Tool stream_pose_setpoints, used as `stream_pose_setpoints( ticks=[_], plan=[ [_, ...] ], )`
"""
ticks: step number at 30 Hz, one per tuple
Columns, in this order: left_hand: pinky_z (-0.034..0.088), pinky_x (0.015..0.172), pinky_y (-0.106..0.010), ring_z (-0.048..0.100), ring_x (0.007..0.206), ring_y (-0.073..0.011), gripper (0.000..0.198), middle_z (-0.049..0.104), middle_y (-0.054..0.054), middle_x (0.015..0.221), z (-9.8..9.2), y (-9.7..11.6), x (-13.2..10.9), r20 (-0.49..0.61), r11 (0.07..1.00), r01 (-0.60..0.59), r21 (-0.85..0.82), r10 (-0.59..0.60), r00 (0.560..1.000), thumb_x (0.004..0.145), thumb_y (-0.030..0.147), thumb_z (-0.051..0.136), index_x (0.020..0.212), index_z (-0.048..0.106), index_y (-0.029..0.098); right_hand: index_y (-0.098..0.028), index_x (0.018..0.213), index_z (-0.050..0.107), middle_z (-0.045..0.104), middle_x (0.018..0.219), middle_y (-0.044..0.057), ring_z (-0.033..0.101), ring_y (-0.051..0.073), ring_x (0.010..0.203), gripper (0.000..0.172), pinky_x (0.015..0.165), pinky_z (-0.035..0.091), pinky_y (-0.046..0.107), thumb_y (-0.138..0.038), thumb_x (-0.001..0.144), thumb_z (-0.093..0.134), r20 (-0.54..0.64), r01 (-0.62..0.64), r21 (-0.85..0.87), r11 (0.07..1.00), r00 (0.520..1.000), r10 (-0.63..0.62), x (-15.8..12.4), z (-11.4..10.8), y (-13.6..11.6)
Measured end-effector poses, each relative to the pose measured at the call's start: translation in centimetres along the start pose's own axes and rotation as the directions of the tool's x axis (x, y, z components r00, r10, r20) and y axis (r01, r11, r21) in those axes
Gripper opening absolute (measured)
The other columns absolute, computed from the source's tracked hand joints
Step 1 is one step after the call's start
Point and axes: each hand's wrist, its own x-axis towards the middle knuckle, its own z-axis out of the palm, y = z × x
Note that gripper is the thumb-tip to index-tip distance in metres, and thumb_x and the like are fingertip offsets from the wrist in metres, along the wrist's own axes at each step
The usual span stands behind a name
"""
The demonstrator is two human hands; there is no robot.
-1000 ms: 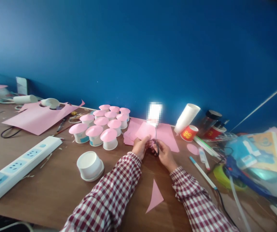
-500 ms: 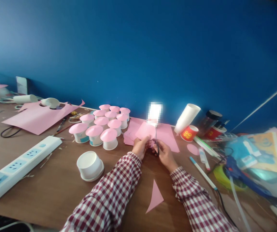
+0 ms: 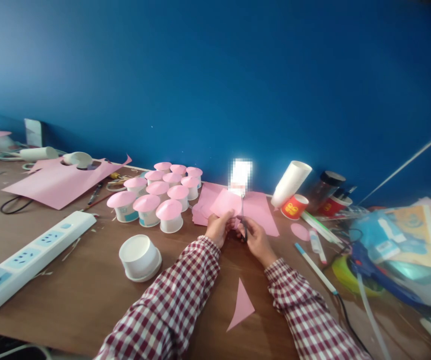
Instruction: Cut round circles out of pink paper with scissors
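Observation:
My left hand [image 3: 220, 227] pinches a piece of pink paper [image 3: 226, 201] near the middle of the view. Wrapped round the handles of a pair of scissors [image 3: 243, 215], my right hand [image 3: 256, 239] is just beside it, the blades pointing away from me at the paper's right edge. Under and behind the held piece lie larger pink sheets [image 3: 262, 210]. A pink offcut [image 3: 241, 306], roughly triangular, rests on the brown table [image 3: 87, 310] between my forearms.
Left of my hands stand several white cups with pink tops [image 3: 169, 210] and a white cup [image 3: 139, 255]. Further left are a power strip [image 3: 38, 255] and a cut pink sheet [image 3: 65, 182]. A red cup [image 3: 295, 206] and a glue gun [image 3: 376, 277] are at the right.

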Motion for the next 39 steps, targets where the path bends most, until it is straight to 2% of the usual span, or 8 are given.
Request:
stream_pose_setpoints(
  ticks=[30,39],
  plan=[
    [0.045,0.045,-0.014,0.056,0.048,-0.0060,0.018,0.061,-0.004,0.057,-0.07,-0.03,0.12,-0.009,1.000,0.011,0.013,-0.011,1.000,0.065,0.018,0.075,0.069,0.062,0.005,-0.015,0.109,0.059,0.058,0.068,0.002,0.055,0.015,0.057,0.041,0.051,0.047,0.027,-0.044,0.079,0.060,-0.007,-0.032,0.013,0.999,0.999,0.032,-0.01,-0.04,0.07],
    [0.045,0.044,-0.013,0.056,0.046,-0.0055,0.013,0.060,-0.004,0.056,0.00,0.11,-0.05,0.000,1.000,0.012,-0.002,-0.012,1.000,0.069,0.015,0.071,0.070,0.063,0.005,-0.015,0.110,0.058,0.055,0.064,0.000,0.053,0.014,0.056,0.041,0.050,0.044,0.025,-0.042,0.079,0.060,0.002,-0.041,0.023,0.999,0.999,0.041,-0.01,-0.06,0.05]
  ],
)
